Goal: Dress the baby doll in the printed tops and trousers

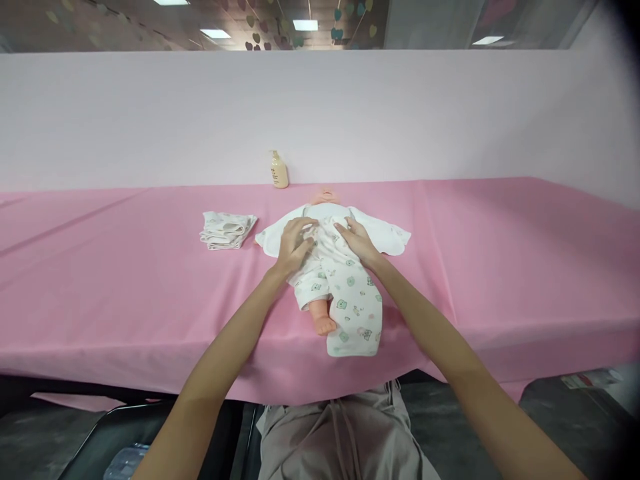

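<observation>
A baby doll [324, 325] lies on its back, head toward the wall, in a white long-sleeved top [383, 235]. White baby pants [350, 307] with small green animal prints cover its belly and legs. One bare foot comes out of the left pant leg, which is bunched up; the other leg lies long and flat, hiding the foot. My left hand [294, 245] has its fingers curled on the left side of the waistband. At the opposite side of the waist, my right hand [359, 241] pinches the cloth between thumb and fingers.
A folded stack of printed white cloth [227, 231] lies left of the doll. Against the white wall [320, 113] stands a pale yellow pump bottle [279, 171]. The pink tablecloth [125, 287] hangs over the front edge. A black chair [95, 440] with a clear plastic item is below left.
</observation>
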Demonstrator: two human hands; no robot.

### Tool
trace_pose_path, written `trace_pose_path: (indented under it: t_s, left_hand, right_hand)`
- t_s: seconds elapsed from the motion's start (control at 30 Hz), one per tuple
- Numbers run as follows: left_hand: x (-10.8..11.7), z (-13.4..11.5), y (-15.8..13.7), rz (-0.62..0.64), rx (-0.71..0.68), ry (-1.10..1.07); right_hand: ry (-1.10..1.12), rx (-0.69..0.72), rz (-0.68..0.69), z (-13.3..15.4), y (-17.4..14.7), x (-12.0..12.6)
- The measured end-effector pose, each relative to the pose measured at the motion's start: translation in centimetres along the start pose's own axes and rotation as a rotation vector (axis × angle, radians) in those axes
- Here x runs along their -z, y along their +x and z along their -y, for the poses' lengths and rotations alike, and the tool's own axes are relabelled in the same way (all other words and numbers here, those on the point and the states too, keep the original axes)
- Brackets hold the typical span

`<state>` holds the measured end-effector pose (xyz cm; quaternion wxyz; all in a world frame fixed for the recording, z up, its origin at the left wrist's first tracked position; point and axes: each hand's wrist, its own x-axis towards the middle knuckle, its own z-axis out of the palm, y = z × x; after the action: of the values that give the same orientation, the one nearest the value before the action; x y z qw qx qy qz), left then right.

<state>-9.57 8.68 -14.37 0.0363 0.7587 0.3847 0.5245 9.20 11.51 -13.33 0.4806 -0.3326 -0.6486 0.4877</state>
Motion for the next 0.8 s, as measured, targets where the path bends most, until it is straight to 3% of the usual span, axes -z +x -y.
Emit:
trace_pose_path:
  t_s: [0.1,0.17,0.33,0.43,0.53,0.63,0.8]
  left_hand:
    - [-0.6,-0.8,0.2,0.265,0.058,-0.156]
    - [-0.9,-1.2,0.2,0.346,0.112,-0.131]
    - [-0.9,-1.0,0.2,0.184,0.244,-0.188]
    - [-0.4,-0.9,0.3,0.064,0.307,-0.31]
    - [-0.2,-1.1,0.5,0.008,0.465,-0.54]
    - [-0.2,-1.3,0.6,0.02,0.561,-0.722]
    - [0.4,-1.7,0.7,0.215,0.691,-0.734]
  right_hand:
    - [0.048,-0.008,-0.025,-0.2,-0.1,-0.9]
    - [0.116,-0.045,-0.041,-0.1,-0.3,-1.1]
    - [0.241,-0.09,0.184,1.1,-1.0,-0.4]
    - [0.148,-0.044,0.281,1.6,-1.2,0.1]
    - [0.03,-0.129,0.406,1.5,-1.1,0.5]
    - [0.111,-0.264,0.451,1.2,-1.1,0.6]
    - [0.405,-0.266,0.322,1.1,-1.3,0.3]
